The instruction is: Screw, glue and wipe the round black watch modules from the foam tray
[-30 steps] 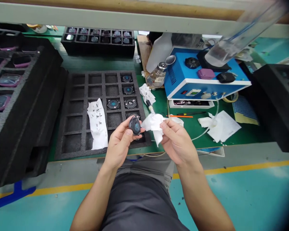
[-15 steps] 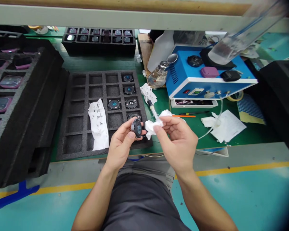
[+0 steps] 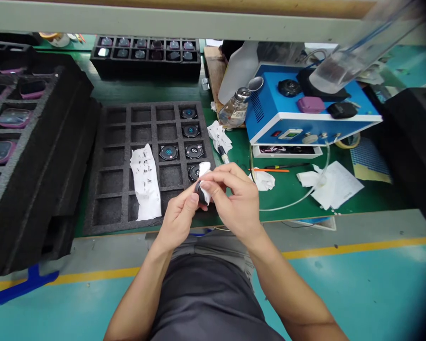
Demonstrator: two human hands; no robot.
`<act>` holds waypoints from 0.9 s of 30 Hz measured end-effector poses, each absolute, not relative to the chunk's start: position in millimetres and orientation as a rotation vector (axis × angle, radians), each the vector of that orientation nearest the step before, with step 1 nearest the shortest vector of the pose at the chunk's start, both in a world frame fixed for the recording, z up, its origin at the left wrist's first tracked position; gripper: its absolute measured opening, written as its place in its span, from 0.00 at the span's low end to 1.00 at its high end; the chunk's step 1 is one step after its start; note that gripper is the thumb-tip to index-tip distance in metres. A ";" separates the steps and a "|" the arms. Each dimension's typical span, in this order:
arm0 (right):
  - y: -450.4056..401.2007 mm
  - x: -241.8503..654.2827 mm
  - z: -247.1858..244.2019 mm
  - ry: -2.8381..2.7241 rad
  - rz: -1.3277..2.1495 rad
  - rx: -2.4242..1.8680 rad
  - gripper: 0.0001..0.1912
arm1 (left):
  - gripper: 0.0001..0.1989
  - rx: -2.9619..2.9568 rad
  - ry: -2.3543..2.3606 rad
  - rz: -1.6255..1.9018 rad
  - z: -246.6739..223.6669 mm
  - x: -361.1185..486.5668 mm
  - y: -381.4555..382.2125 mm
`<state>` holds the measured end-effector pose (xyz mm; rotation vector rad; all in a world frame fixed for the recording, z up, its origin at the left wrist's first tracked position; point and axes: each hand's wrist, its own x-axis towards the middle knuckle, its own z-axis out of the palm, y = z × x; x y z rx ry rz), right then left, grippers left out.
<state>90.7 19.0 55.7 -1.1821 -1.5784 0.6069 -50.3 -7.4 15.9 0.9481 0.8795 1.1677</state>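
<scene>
My left hand (image 3: 179,217) grips a round black watch case (image 3: 199,193) by its edge, over the front right of a grey foam tray (image 3: 108,189). A white tissue (image 3: 205,182) is pinched in my right hand (image 3: 237,201) and lies against the face of the case, covering much of it. Several round watch cases (image 3: 168,152) sit in the tray's right-hand compartments. A long white strip (image 3: 145,184) with small dark parts lies across the tray. Behind my right hand a syringe-like tube (image 3: 223,154) is partly hidden.
Stacked black foam trays (image 3: 64,142) stand at the left. A blue machine (image 3: 284,128) with a clear tube, a glass jar (image 3: 234,111) and a white bottle (image 3: 239,71) stand at the back right. Crumpled tissue (image 3: 264,180) and white paper (image 3: 337,184) lie on the green bench.
My right hand has moved left and brought the tissue onto the watch case. The case has turned more edge-on in my left hand. Crumpled tissue behind my right hand is now uncovered.
</scene>
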 end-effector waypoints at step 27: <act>11.3 129.5 56.3 -1.483 0.638 -1.303 0.03 | 0.16 0.519 0.692 1.113 38.7 -48.9 -1.3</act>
